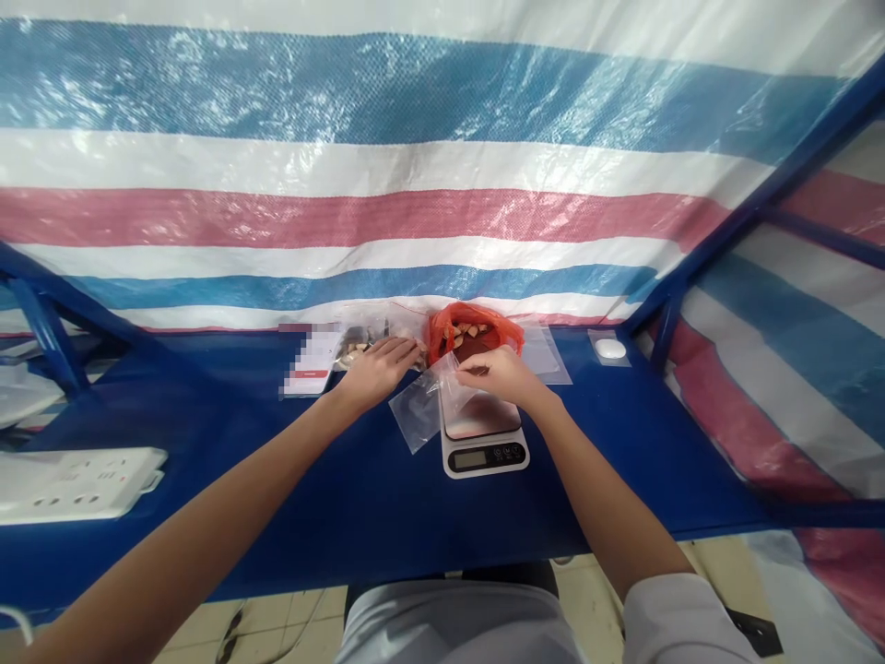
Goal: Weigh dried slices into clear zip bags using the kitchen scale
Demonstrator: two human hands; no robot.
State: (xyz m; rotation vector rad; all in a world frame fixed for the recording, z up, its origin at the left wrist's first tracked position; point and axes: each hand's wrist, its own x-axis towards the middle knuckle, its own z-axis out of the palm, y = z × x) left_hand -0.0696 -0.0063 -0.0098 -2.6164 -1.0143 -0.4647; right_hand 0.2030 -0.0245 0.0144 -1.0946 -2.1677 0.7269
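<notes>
One limp, clear plastic bag [419,411] | right grip [503,373]: pinching it | left grip [380,367]: state unclear

The bag [437,336] is red, scale [492,420] white, tabletop [359,503] blue, sheeting [415,171] striped.

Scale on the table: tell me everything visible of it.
The scale lies flat on the blue table, white-bodied and plastic-looking, with a shiny, reflective platform. Its black near-side panel holds a grey display, no digits readable, and button marks to the right. The clear bag at the right hand overlaps its far left part; hand contact is unclear.
</notes>
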